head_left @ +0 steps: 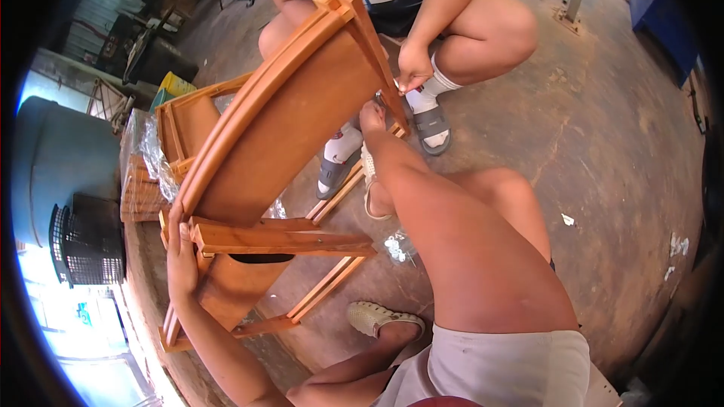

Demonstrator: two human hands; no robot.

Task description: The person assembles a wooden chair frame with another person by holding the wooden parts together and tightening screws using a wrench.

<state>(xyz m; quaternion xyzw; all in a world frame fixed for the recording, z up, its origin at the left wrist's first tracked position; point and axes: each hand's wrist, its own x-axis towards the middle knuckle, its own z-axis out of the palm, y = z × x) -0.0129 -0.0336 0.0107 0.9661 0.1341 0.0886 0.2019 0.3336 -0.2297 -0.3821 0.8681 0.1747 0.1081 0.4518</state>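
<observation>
A brown wooden furniture piece [279, 128] with a curved rim, flat panels and slatted legs stands tilted in front of me. My left hand [182, 260] grips its near left edge, beside a crossbar [279, 241]. At the far right leg, my right hand [372, 117] is closed low against the wood. A small shiny metal part [378, 96] shows just above its fingers; what the fingers hold is too small to make out. Across from me a co-worker's hand [413, 68] pinches at the same leg, close to my right hand.
The co-worker [483, 30] squats opposite in slide sandals. Behind the piece are another wooden frame [188, 124] and plastic-wrapped wooden parts [143, 188]. A black basket [83, 241] and blue barrel [64, 158] stand left. A small plastic bag [400, 247] lies on the concrete floor [603, 158].
</observation>
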